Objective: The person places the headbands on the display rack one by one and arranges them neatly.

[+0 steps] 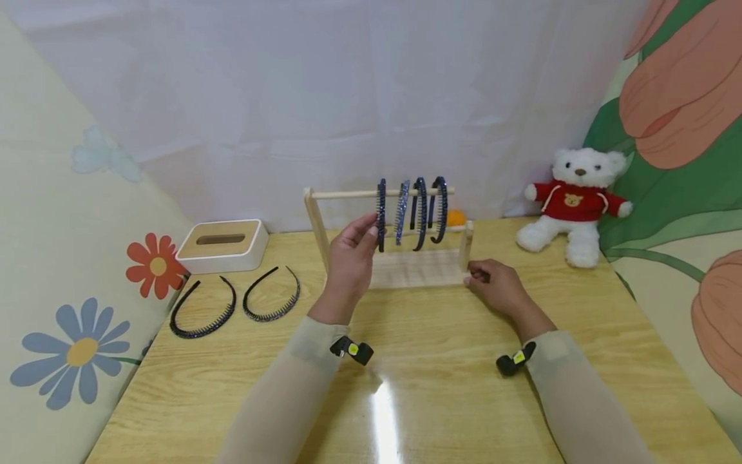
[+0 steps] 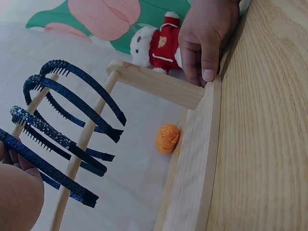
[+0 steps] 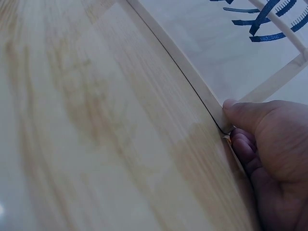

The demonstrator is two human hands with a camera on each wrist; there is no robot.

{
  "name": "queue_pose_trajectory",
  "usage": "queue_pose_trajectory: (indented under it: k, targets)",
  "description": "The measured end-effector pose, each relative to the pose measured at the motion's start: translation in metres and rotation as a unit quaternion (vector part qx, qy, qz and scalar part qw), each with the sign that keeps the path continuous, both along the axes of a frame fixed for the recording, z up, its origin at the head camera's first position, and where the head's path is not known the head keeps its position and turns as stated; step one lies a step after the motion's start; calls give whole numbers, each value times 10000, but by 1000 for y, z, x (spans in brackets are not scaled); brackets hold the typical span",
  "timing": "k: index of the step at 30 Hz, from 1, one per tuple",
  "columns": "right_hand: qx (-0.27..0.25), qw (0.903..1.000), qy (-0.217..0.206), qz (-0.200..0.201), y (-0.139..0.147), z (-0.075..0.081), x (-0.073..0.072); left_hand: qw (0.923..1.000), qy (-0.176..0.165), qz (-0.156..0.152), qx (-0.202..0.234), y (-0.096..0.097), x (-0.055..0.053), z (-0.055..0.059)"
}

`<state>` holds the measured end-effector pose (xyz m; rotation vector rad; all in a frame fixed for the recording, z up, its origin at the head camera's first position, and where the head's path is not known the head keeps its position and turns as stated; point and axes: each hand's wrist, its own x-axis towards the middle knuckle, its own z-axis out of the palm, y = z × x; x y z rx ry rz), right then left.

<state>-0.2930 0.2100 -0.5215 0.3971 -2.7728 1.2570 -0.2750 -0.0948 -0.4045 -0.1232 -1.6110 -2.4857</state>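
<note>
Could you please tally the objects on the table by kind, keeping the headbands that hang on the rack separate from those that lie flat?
Hanging headbands: 4
Flat-lying headbands: 2
Wooden rack: 1
Tissue box: 1
Teddy bear: 1
Orange yarn ball: 1
Total: 10

Beige sleeves (image 1: 290,396), black wrist cameras (image 1: 363,353)

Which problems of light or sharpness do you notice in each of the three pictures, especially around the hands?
Head view: a bright glare streak on the table, low in the middle; left wrist view: dimmer, with the left hand cut off by the picture's edge; right wrist view: hazy, soft wood grain, dark shadow under the right hand.
</note>
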Motion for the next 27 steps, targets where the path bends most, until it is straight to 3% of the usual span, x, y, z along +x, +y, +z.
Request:
queue_pose_trajectory:
  k: [27]
  targets:
    - [28, 10000, -5, -10, 0, 0, 0, 10000, 58, -29, -43, 3, -1, -3]
